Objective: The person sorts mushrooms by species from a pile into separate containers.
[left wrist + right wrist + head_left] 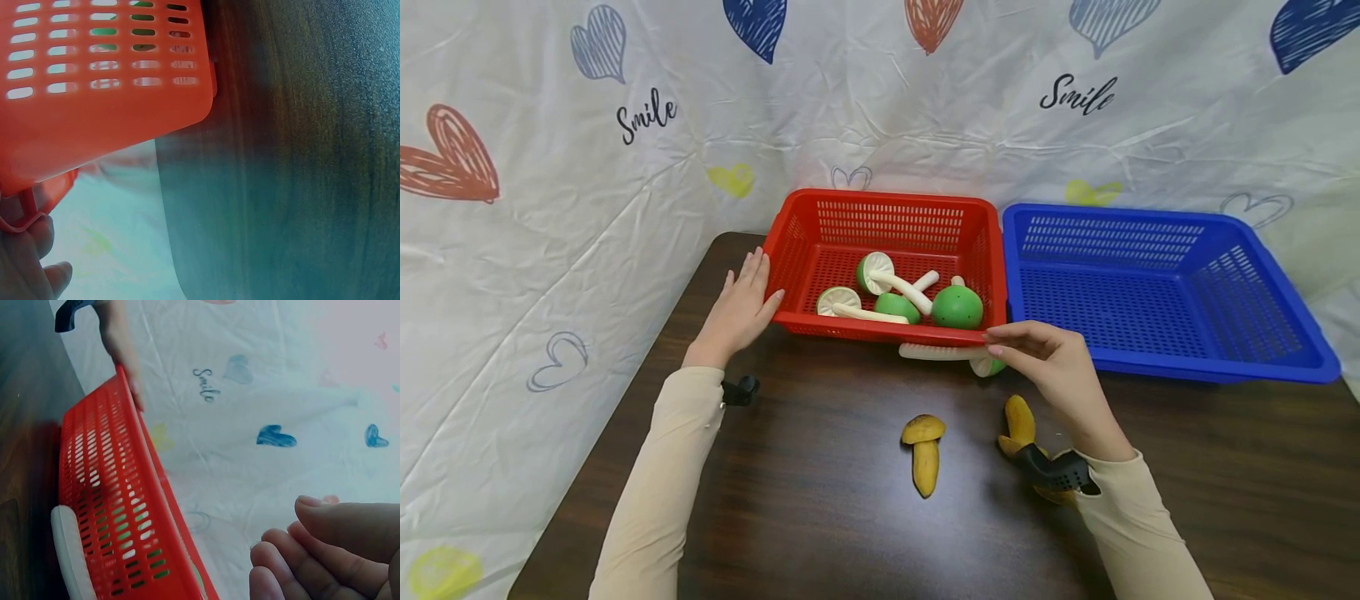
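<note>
My left hand (739, 304) lies with straight fingers along the left rim of the red basket (880, 330); its fingertips show at the rim in the left wrist view. Inside the basket are several toy mushrooms with green caps and white stems, one with its round green cap (957, 308) facing me. Over the basket's front right corner is my right hand (1051, 362), thumb and fingers apart with nothing between them in the right wrist view. Just below these fingers, another mushroom with a white stem (942, 352) lies against the basket's front outside, its green cap partly covered.
A blue basket (1213, 377) holding nothing stands right of the red one. On the dark wooden table (820, 517) lies a yellow-brown mushroom (927, 454). More yellow-brown mushrooms (1019, 419) lie partly hidden by my right wrist. A white printed cloth (880, 100) hangs behind.
</note>
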{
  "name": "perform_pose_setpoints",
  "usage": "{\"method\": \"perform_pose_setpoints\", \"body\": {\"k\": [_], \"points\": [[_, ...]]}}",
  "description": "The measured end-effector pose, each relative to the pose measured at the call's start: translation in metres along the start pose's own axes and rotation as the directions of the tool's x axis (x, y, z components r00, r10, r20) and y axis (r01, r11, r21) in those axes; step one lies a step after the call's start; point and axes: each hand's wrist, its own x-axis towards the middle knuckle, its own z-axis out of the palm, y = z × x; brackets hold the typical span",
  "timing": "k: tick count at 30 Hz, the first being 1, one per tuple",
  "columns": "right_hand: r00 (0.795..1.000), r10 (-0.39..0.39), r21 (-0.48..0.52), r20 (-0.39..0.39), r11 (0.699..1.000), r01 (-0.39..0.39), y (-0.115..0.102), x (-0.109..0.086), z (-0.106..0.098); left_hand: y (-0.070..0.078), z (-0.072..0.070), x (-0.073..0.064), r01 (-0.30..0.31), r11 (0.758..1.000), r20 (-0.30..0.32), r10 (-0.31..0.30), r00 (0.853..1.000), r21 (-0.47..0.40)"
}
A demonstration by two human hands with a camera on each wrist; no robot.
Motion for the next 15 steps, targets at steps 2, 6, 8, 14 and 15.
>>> {"method": "perform_pose_setpoints", "body": {"k": [2, 6, 8, 14, 15], "points": [[1.000, -0.005, -0.005, -0.016, 1.000, 0.005, 0.002, -0.003, -0.003, 0.000, 0.000, 0.000, 0.000, 1.000, 0.001, 0.000, 1.000, -0.003], [0.999, -0.010, 0.008, -0.046, 1.000, 0.010, 0.006, -0.010, -0.006, 0.000, 0.000, -0.001, -0.003, 1.000, 0.000, 0.003, 1.000, -0.004], [0.998, -0.002, 0.021, -0.055, 1.000, 0.003, 0.007, -0.012, -0.007, 0.000, 0.000, -0.001, -0.004, 1.000, -0.001, 0.004, 1.000, -0.004], [0.997, 0.023, 0.005, -0.076, 1.000, -0.023, 0.014, -0.019, -0.010, 0.000, -0.001, -0.001, -0.005, 1.000, -0.002, 0.005, 1.000, -0.006], [0.997, 0.029, 0.008, -0.078, 1.000, -0.029, 0.014, -0.020, -0.010, 0.000, -0.001, -0.001, -0.005, 1.000, -0.002, 0.005, 1.000, -0.005]]}}
